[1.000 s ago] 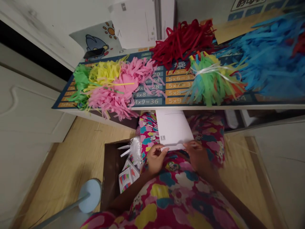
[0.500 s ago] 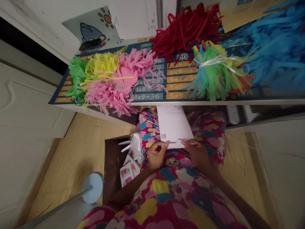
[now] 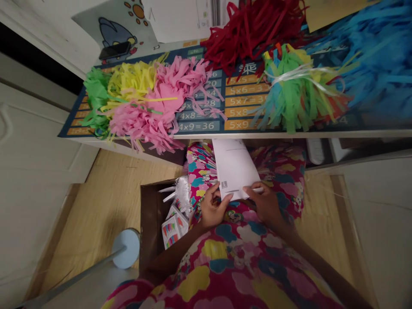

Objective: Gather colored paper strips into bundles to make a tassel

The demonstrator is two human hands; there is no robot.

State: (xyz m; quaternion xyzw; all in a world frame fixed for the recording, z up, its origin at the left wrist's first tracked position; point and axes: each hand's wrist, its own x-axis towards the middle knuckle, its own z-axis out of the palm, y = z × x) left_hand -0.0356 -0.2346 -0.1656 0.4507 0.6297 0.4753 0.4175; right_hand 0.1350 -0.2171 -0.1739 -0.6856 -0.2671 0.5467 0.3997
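I sit with a flat white packet (image 3: 234, 167) lying on my lap, below the edge of the table (image 3: 225, 134). My left hand (image 3: 215, 209) pinches its near left corner, thumb on top. At the near right edge, my right hand (image 3: 264, 202) grips the same packet with fingers closed. The packet bears a small grey mark near my left thumb. My lap is covered by bright flowered cloth (image 3: 238, 257).
Bundles of cut paper fringe lie on the table: green, yellow and pink (image 3: 141, 103), red (image 3: 251, 30), mixed colours (image 3: 296, 94), blue (image 3: 370, 56). A phone (image 3: 114, 50) lies at the back left. A brown box (image 3: 154, 227) with small packs stands on the wooden floor.
My left fingers have slid further onto the packet's near corner, and the packet has tilted slightly. The view has dipped a little, so the table sits higher in frame.
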